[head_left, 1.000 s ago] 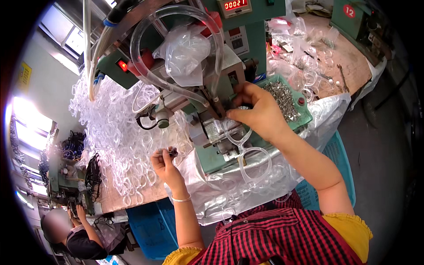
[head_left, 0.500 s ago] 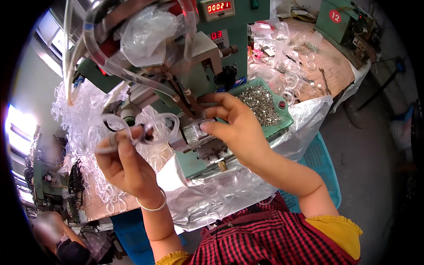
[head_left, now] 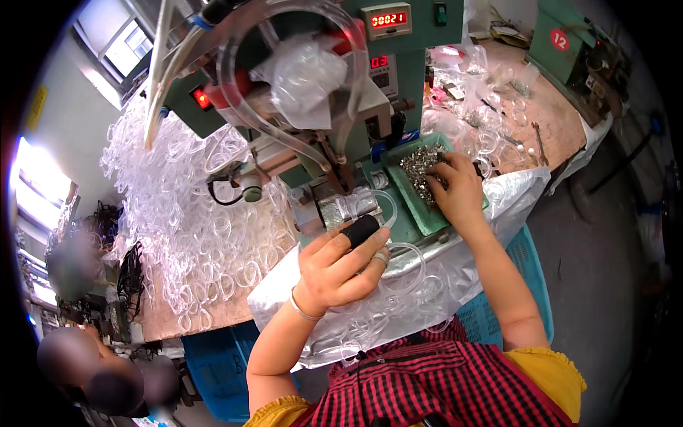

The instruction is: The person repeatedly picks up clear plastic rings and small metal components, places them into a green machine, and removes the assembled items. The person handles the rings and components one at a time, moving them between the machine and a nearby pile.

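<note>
Bright daylight pours from the blown-out white window [head_left: 35,192] far beyond the left hand [head_left: 338,267]; glare glints on the heap of clear plastic rings [head_left: 188,213]. Fisheye bending and black vignette ring the edges; focus stays sharp around both hands.

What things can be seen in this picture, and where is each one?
green machine: one, green with red number displays, at the back of the bench
clear plastic bag: one, transparent, hanging on the machine front
green tray: one, beside the machine, holding small metal parts, many, silver
clear plastic rings: a large heap, transparent, on the bench to the left
clear loops: several, on the plastic sheet at the near bench edge
blue crate: one, under the bench on the right
left hand: black finger cover, holds a clear loop
right hand: reaching into the metal parts
</note>
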Motion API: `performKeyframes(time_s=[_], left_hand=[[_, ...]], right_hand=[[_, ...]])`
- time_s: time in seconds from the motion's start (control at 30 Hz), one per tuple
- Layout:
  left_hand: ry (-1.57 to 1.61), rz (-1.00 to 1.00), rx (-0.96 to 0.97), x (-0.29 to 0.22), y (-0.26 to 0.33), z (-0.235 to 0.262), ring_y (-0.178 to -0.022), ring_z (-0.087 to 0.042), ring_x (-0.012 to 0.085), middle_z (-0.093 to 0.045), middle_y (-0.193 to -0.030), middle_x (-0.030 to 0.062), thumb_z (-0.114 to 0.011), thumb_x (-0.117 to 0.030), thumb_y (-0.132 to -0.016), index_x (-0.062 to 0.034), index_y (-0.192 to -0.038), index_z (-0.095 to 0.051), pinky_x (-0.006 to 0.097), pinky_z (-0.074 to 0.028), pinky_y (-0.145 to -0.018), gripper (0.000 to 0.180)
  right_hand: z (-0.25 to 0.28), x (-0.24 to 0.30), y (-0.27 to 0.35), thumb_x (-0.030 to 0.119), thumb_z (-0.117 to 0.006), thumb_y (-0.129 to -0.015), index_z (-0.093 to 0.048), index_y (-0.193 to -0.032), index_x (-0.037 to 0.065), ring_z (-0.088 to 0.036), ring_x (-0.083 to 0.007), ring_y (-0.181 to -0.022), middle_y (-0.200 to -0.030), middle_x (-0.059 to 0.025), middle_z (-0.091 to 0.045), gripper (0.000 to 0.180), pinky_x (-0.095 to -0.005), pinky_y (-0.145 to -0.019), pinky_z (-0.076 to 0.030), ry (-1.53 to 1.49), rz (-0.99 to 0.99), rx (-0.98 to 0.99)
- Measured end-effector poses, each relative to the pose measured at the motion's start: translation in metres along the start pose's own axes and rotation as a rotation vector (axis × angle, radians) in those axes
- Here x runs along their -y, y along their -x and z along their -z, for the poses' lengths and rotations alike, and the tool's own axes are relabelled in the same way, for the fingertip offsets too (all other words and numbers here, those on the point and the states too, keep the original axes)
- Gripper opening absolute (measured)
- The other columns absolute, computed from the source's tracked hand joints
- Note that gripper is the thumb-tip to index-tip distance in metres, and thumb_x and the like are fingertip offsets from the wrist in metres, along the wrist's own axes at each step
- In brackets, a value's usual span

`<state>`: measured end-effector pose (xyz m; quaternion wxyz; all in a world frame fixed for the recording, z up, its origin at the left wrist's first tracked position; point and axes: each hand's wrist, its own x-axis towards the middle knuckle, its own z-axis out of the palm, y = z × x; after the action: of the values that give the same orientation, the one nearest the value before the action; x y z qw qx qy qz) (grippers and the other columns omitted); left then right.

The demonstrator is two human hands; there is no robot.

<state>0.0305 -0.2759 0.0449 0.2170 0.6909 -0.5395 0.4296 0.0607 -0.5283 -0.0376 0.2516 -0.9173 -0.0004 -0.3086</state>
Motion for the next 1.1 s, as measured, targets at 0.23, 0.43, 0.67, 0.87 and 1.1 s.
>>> performKeyframes(time_s=[0.23, 0.43, 0.67, 0.87, 1.1], left_hand=[[0.09, 0.268, -0.008, -0.026, 0.019, 0.013, -0.084, -0.067, 0.0277, -0.069, -0.104, 0.0116, -0.071, -0.001, -0.066, -0.0045, -0.09, -0.063, 0.034, -0.053, -0.069, 0.025], [-0.459, 0.701, -0.077, -0.042, 0.139, 0.08, -0.066, -0.06, 0.0245, -0.069, -0.098, 0.0121, -0.072, 0.001, -0.073, -0.0036, -0.092, -0.065, 0.031, -0.049, -0.063, 0.02], [-0.634, 0.964, 0.09, 0.071, 0.142, 0.149, -0.09, -0.06, 0.0258, -0.067, -0.094, 0.0073, -0.064, -0.005, -0.08, -0.0063, -0.088, -0.068, 0.036, -0.048, -0.08, 0.009], [-0.956, 1.546, 0.736, 0.156, 0.148, 0.102, -0.093, -0.064, 0.0327, -0.068, -0.099, 0.0153, -0.068, -0.036, -0.079, -0.0045, -0.09, -0.07, 0.041, -0.052, -0.076, 0.034], [-0.765, 1.566, 0.148, 0.157, 0.185, 0.099, -0.075, -0.067, 0.0323, -0.068, -0.081, 0.0192, -0.067, -0.033, -0.08, 0.0026, -0.088, -0.066, 0.042, -0.053, -0.067, 0.037]], right_hand=[[-0.029, 0.018, -0.018, 0.011, -0.066, -0.073, -0.064, -0.088, 0.009, -0.054, -0.0335, -0.109, -0.097, -0.0125, -0.059, 0.015, -0.046, -0.076, -0.05, 0.215, 0.262, 0.061], [0.026, -0.034, 0.029, 0.005, -0.063, -0.086, -0.064, -0.098, 0.001, -0.058, -0.0114, -0.085, -0.092, -0.0026, -0.063, 0.012, -0.0256, -0.079, -0.046, -0.943, -0.55, -0.146], [-0.02, 0.001, -0.01, 0.008, -0.063, -0.088, -0.065, -0.107, 0.001, -0.057, -0.0101, -0.085, -0.096, -0.0026, -0.064, 0.02, -0.0228, -0.078, -0.045, -0.956, -0.456, -0.066], [-0.015, 0.011, -0.013, 0.007, -0.063, -0.088, -0.067, -0.106, 0.001, -0.059, -0.0085, -0.083, -0.095, -0.0015, -0.067, 0.019, -0.0231, -0.078, -0.046, -1.031, -0.495, 0.004], [0.043, -0.012, 0.037, 0.002, -0.062, -0.086, -0.068, -0.099, -0.001, -0.06, -0.0101, -0.088, -0.095, -0.0051, -0.067, 0.015, -0.0232, -0.079, -0.045, -0.574, -0.373, -0.056]])
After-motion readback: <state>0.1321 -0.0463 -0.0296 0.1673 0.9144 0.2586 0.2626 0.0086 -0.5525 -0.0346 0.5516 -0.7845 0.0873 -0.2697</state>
